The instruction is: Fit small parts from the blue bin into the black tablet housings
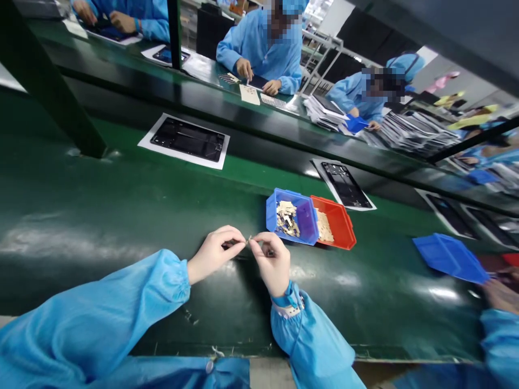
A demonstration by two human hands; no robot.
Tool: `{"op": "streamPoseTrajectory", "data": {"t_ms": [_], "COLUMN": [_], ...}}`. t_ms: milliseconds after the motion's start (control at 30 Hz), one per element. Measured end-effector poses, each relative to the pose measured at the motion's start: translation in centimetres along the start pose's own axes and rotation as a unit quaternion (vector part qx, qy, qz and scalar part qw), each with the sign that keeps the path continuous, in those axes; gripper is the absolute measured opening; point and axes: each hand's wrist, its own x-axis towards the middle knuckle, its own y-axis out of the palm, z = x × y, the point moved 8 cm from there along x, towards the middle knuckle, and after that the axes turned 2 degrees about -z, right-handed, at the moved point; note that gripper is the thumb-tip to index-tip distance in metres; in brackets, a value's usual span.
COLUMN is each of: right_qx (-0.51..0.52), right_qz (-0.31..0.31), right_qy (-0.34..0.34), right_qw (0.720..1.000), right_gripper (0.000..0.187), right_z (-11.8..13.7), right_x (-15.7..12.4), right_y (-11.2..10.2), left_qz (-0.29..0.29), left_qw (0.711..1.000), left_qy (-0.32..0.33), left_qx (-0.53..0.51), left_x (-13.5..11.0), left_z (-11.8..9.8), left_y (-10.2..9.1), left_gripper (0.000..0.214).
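Note:
My left hand (219, 251) and my right hand (272, 258) meet over the green bench (121, 216), thumbs and forefingers pinched together. Between the fingertips is a tiny pale piece (248, 241), too small to name. Both hands seem to grip it from either side. Just beyond my right hand stands a blue bin (271, 219) with small cream and dark metallic parts (287, 219) in it. A red bin (344, 229) adjoins it, holding small cream pieces (324, 227).
Black tablet-like housings (188, 139) (345, 183) lie on white sheets along the bench's far side. Another blue bin (450, 256) is at the right, by a neighbour's hand (503, 294). A green post (60, 86) rises at the left. Co-workers in blue (263, 48) sit across.

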Motion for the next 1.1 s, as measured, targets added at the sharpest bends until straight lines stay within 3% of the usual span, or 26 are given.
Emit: {"op": "streamPoseTrajectory", "data": {"t_ms": [267,367,467,533,567,633,733,900,1000,1100], "right_qx": [0.041,0.059,0.013,-0.077,-0.144,-0.199,-0.239,-0.255,-0.246,-0.216], "right_qz": [0.036,-0.008,-0.193,-0.343,-0.371,-0.37,-0.355,-0.331,-0.323,-0.307], "right_qy": [-0.01,-0.011,-0.004,0.019,0.04,0.069,0.115,0.142,0.114,0.066], "right_qw": [0.998,0.998,0.981,0.936,0.917,0.905,0.896,0.897,0.907,0.924], "right_gripper": [0.015,0.018,0.023,0.031,0.035,0.035,0.032,0.032,0.033,0.034], "right_z": [0.0,-1.0,-3.2,-5.0,-5.9,-7.9,-10.7,-12.1,-10.3,-7.0], "right_x": [-0.7,0.1,1.7,2.2,2.6,3.6,3.9,3.8,3.9,3.3], "right_y": [1.1,-0.2,-5.9,-11.1,-13.2,-16.3,-18.8,-18.9,-17.8,-15.0], "left_qz": [-0.043,-0.039,-0.035,-0.021,-0.009,0.014,0.03,0.037,0.04,0.038], "left_qw": [0.998,0.999,0.999,0.999,0.998,0.995,0.987,0.986,0.989,0.993], "left_qy": [0.031,0.015,-0.004,-0.026,-0.041,-0.075,-0.107,-0.134,-0.115,-0.085], "left_qx": [0.038,0.025,0.0,-0.021,-0.035,-0.07,-0.112,-0.095,-0.081,-0.079], "left_x": [0.2,0.5,0.4,0.1,-0.1,-0.5,-0.9,-1.3,-1.2,-1.2], "left_z": [0.0,0.0,0.0,0.3,0.6,1.3,2.0,2.3,2.0,1.6], "left_y": [-0.5,-0.5,-0.4,-0.1,0.2,0.8,1.2,1.1,1.0,1.1], "left_gripper": [0.01,0.01,0.01,0.01,0.011,0.013,0.015,0.018,0.019,0.02]}}
